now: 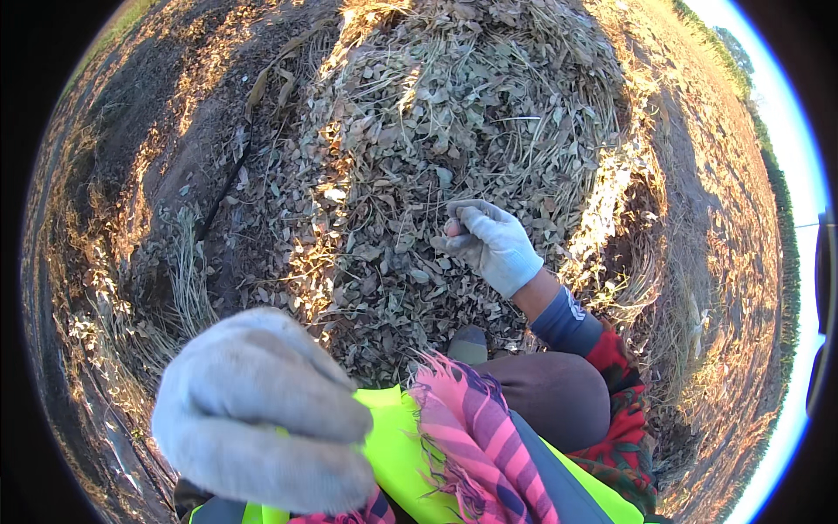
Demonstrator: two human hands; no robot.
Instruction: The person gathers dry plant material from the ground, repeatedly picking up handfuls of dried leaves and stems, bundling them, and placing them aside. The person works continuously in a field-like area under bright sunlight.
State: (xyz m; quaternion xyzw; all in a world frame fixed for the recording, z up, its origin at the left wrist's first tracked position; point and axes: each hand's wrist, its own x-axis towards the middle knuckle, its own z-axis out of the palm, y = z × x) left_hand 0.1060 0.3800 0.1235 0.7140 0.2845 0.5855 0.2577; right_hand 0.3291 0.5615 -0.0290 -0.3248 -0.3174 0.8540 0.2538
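Observation:
My left hand (262, 412), in a whitish knit glove, is raised close to the camera in front of my chest. Its fingers are bent over, and whatever may lie under them is hidden. Further off, my right hand (491, 245) wears a similar glove with stained fingertips and hovers over a heap of dried leafy plants (471, 118). Its fingers curl around a small pinkish spot (453, 227), which may be a bare fingertip or a small object. Dry leaves and thin stems cover the ground below both hands.
A thin black hose or strip (229, 177) runs along the soil at left. Bundled dry stems (190, 272) lie near it. My bent knee (550, 390) and shoe (468, 345) are just below my right hand. A fringed scarf (471, 426) hangs over my yellow vest.

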